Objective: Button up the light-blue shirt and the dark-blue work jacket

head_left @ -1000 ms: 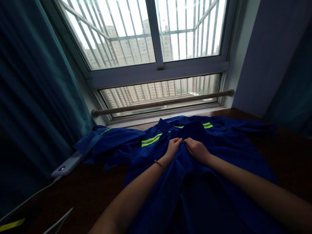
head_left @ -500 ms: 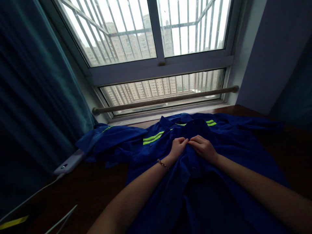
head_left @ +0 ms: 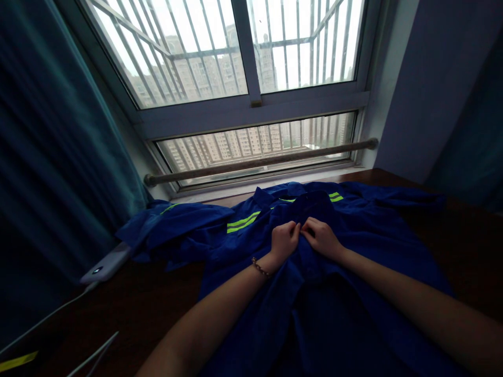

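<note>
A blue work jacket (head_left: 377, 246) with yellow-green stripes lies spread on a dark wooden surface, collar toward the window and sleeves out to both sides. My left hand (head_left: 284, 241), with a bracelet at the wrist, is closed in a pinch on the jacket's front edge below the collar. Right beside it, my right hand (head_left: 320, 238) pinches the same front placket, fingertips almost meeting the left ones. Whatever small part sits between the fingertips is hidden. Below the hands the jacket's front falls open in dark folds.
A white device (head_left: 106, 264) with a cable rests at the left on the wooden surface (head_left: 157, 293), by a blue curtain (head_left: 58, 141). A yellow strip (head_left: 18, 361) and a white cord (head_left: 94, 353) lie lower left. A rail (head_left: 259, 161) crosses the barred window.
My fingers have shifted slightly at the placket, with the left hand turned a bit more inward and the right fingers more curled. The whole view has moved a little.
</note>
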`<state>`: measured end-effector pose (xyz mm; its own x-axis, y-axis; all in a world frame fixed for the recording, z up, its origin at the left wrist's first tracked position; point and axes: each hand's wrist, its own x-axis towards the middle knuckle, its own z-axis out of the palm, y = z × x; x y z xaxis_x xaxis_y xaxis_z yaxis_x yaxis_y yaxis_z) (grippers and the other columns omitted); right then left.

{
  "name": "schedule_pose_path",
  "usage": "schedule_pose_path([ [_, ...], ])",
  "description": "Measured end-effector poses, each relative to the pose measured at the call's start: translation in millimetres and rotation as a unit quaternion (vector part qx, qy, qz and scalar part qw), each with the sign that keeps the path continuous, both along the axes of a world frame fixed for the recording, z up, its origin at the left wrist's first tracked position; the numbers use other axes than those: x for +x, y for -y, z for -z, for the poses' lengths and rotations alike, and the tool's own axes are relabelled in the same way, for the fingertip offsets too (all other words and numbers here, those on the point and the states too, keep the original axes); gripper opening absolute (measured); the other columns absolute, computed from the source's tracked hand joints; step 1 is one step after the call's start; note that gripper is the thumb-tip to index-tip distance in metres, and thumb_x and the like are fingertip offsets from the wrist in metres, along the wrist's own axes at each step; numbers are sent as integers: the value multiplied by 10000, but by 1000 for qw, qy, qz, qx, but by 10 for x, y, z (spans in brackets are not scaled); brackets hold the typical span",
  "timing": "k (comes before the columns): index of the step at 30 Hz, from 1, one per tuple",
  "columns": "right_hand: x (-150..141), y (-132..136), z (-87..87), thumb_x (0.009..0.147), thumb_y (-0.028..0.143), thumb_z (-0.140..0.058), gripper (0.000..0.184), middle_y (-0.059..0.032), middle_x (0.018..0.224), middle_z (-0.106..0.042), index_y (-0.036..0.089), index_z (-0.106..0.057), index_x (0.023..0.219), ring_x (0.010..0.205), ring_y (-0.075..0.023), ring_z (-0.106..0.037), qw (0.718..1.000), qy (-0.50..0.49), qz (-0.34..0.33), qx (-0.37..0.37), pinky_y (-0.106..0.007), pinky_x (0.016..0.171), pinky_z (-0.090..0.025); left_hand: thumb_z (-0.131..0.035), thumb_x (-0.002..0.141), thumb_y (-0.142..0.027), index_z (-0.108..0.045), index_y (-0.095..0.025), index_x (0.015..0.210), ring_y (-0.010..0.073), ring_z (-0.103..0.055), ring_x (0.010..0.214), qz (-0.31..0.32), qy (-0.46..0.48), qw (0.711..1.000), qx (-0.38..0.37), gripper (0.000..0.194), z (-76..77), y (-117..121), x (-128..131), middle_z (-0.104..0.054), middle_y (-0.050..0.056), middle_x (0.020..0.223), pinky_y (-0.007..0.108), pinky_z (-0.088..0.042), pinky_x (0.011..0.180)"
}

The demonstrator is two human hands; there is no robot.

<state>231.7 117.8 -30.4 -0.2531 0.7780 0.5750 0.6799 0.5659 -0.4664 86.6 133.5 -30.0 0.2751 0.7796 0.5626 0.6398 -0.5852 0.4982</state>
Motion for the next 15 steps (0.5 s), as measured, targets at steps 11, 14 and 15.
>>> schedule_pose_path([
  [11, 10, -11, 49, 746, 189, -467, 64, -18, 709, -499, 183, -423, 701, 656, -143, -482, 998, 15, 59, -9, -237, 599, -338, -337, 866, -285, -570, -170, 704, 109, -558, 653, 33, -143, 985, 89, 306, 34, 77, -25, -598, 27, 691, 219, -357, 583],
  [14, 1, 12, 47, 753, 208, -447, 48, -25, 735, -510, 180, -415, 776, 664, -150, -494, 998, 12, 66, -8, -236, 585, -331, -327, 870, -292, -575, -170, 722, 110, -557, 664, 12, -184, 978, 93, 314, -102, 110, 6, -602, 28, 737, 225, -370, 586],
  [15, -3, 17, 46, 761, 209, -429, 53, -28, 738, -514, 177, -414, 801, 655, -153, -498, 998, 18, 65, -10, -237, 573, -324, -340, 864, -290, -583, -174, 748, 121, -558, 692, 5, -207, 973, 102, 293, -204, 150, 21, -609, 35, 802, 238, -376, 600],
])
